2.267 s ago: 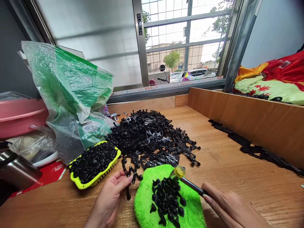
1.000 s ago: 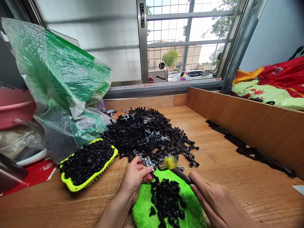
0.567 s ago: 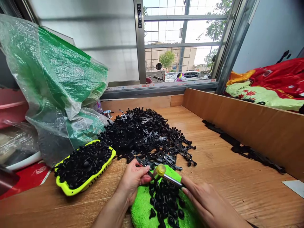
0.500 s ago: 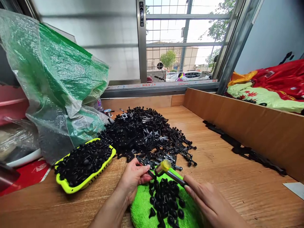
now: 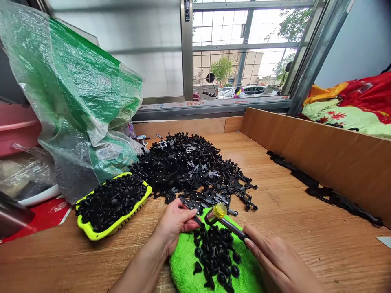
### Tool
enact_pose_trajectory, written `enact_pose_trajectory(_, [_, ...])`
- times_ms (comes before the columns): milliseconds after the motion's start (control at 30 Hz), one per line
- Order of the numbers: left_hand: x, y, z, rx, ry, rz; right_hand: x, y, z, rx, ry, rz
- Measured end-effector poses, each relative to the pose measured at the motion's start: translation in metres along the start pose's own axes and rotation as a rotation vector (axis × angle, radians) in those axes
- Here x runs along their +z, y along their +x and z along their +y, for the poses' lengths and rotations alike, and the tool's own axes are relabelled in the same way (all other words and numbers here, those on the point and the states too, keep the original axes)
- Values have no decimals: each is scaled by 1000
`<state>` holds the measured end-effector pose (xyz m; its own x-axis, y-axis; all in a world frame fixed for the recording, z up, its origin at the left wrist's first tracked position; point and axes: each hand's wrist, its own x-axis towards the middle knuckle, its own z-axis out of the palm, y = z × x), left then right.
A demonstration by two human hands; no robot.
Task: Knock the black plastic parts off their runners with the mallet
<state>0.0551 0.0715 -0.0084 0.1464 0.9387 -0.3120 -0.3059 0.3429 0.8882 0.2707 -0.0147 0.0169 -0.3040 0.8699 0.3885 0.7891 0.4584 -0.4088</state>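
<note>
My left hand (image 5: 180,217) pinches a black jointed bracket (image 5: 193,212) between thumb and fingers, at the far left edge of a bright green fluffy cloth pad (image 5: 183,264). In my right hand (image 5: 271,252) is the dark handle of a small hammer (image 5: 227,224) with a yellow tip. Its head hangs just right of the bracket's end; whether the two touch I cannot tell. On the pad lie several loose black rubber suction cups (image 5: 218,254). Beyond my left hand spreads a large heap of similar black brackets (image 5: 183,162).
A yellow basket (image 5: 119,226) full of small black parts stands on the left, before a green and clear plastic bag (image 5: 85,89). Along the right runs a wooden board (image 5: 305,154) with dark strips at its foot. A solder spool (image 5: 142,139) sits behind the heap.
The whole view has shifted, so the bench appears slightly higher and farther right. Both hands keep their hold on bracket and hammer, with hardly any movement between them.
</note>
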Motion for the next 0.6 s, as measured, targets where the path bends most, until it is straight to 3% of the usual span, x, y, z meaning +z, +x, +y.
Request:
enact_pose_trajectory(133, [1,-1,1,15,10,-17,-3,5,-3,-67,-63,53])
enact_pose_trajectory(300, [2,-1,-1,55,32,-19,-4,10,-5,-85,-173,-104])
enact_pose_trajectory(600, [5,-2,-5,134,151,16,2,9,1,-39,-218,-163])
